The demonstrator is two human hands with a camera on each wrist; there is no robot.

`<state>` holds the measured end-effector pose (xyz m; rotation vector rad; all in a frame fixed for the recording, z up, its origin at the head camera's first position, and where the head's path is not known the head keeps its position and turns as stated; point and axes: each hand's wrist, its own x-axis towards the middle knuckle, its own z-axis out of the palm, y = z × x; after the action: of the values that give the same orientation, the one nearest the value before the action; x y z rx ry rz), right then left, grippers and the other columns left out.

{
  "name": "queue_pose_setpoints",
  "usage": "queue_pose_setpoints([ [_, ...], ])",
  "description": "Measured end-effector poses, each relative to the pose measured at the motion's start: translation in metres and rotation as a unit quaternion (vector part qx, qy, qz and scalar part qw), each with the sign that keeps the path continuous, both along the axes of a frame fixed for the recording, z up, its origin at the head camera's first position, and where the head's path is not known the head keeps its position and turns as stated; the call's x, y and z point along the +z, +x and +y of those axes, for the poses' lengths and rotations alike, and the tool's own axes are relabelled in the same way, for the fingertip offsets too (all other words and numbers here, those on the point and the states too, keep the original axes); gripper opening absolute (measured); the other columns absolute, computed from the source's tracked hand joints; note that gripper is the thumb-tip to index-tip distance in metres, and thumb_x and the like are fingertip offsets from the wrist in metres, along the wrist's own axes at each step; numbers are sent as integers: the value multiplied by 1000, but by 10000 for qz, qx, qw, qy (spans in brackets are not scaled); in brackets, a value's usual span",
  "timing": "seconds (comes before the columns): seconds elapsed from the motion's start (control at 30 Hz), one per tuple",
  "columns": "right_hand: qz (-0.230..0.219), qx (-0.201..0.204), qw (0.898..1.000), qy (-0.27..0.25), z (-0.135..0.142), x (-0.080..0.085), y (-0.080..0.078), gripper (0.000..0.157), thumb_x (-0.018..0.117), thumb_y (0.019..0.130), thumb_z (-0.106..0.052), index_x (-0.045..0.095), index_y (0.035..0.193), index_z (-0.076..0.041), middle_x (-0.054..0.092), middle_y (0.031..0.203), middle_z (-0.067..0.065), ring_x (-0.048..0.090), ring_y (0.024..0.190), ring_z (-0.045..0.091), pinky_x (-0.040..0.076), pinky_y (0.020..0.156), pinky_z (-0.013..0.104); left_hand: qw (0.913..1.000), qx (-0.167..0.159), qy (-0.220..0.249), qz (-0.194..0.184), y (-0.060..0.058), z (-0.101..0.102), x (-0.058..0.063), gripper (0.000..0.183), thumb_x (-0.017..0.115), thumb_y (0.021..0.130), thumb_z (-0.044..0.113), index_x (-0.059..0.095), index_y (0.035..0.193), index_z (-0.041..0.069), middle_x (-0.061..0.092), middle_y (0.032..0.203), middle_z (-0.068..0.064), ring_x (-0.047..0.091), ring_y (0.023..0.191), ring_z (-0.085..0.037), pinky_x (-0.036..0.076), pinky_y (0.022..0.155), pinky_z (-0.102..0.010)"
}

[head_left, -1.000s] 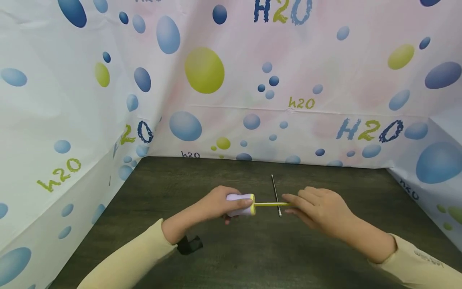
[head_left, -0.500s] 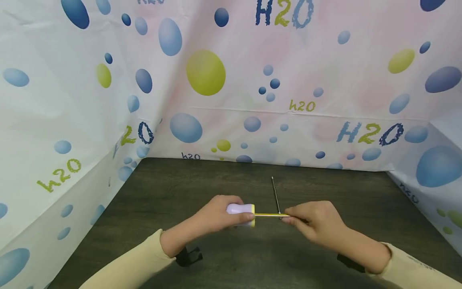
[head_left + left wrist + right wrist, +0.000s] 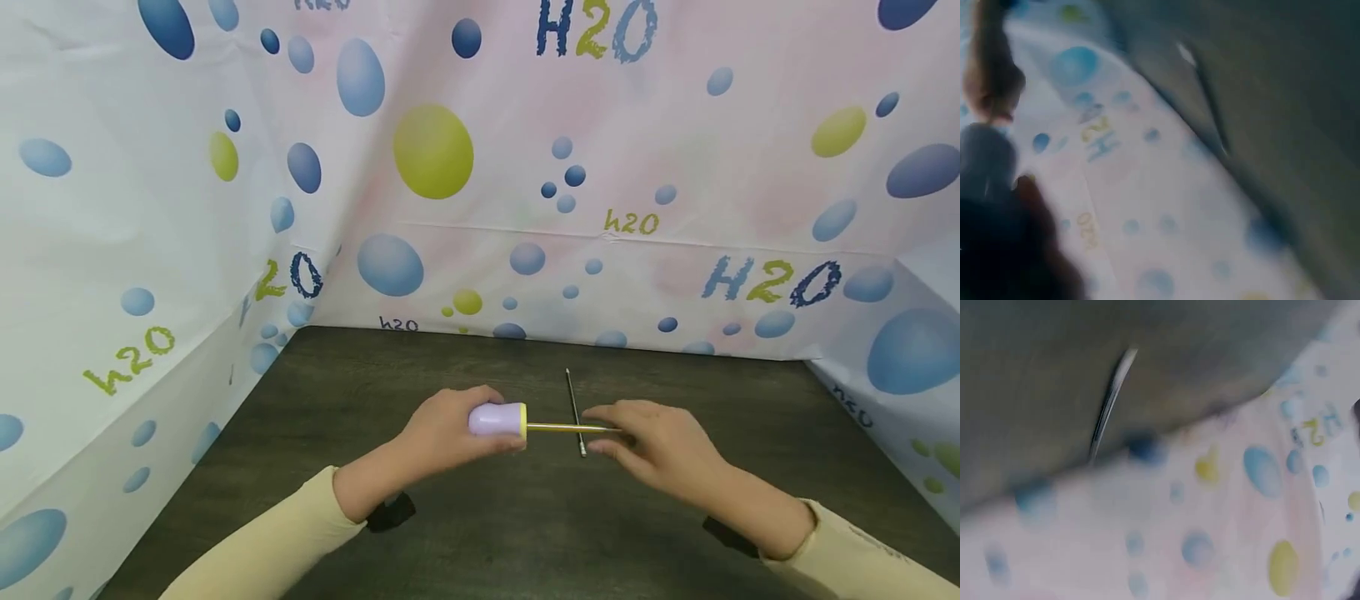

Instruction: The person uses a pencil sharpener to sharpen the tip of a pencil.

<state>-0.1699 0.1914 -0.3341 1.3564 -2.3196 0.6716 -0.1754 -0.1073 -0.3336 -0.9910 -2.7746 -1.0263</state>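
Note:
My left hand (image 3: 442, 433) grips a lilac, barrel-shaped pencil sharpener (image 3: 497, 419) with a yellow rim. A thin yellow striped pencil (image 3: 558, 427) sticks out of the rim towards the right, roughly level. Around its far end my right hand (image 3: 660, 442) holds thumb and forefinger apart, the end lying between them. Under the pencil in the head view, a dark pencil (image 3: 573, 400) with a white end lies on the table. The left wrist view is blurred: the sharpener (image 3: 986, 156) looks grey there, with the right hand (image 3: 994, 84) beyond it.
The dark wooden table (image 3: 450, 533) runs back to a white sheet (image 3: 510, 125) printed with blue and green drops, which also rises along both sides. In the right wrist view only the dark pencil (image 3: 1110, 403), table and sheet show plainly.
The right hand had flat fingers along the striped pencil, then pinched its end, and now its thumb and forefinger are spread. Hands and sharpener dipped, then rose slightly. The dark pencil stays put.

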Motion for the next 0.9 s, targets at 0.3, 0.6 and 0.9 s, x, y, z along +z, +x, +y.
queue_pose_setpoints([
  [0.3,4577,423,8855,-680,-19,7,-1,38,52,108,-20,72,77,-8,47,53,-6,37,45,6,31,42,18,8892,-180,930,-4476,-1,-3,6,51,51,102,51,66,89,4,58,59,1,48,44,-5,44,47,-20],
  [0.6,-2237,125,9736,-438,-6,-7,5,37,58,106,-27,78,90,-1,66,60,-7,42,46,-4,36,44,18,9900,-64,-230,1392,17,2,-7,52,88,77,46,71,110,9,70,90,1,60,71,-8,49,60,-21],
  [0.9,-6409,520,7622,-749,-2,-9,-6,38,45,110,-30,72,98,-6,35,57,-14,19,46,3,14,45,29,9059,-140,-903,4135,3,-6,-11,60,90,69,53,70,112,16,69,99,1,68,83,-13,56,71,-28],
])
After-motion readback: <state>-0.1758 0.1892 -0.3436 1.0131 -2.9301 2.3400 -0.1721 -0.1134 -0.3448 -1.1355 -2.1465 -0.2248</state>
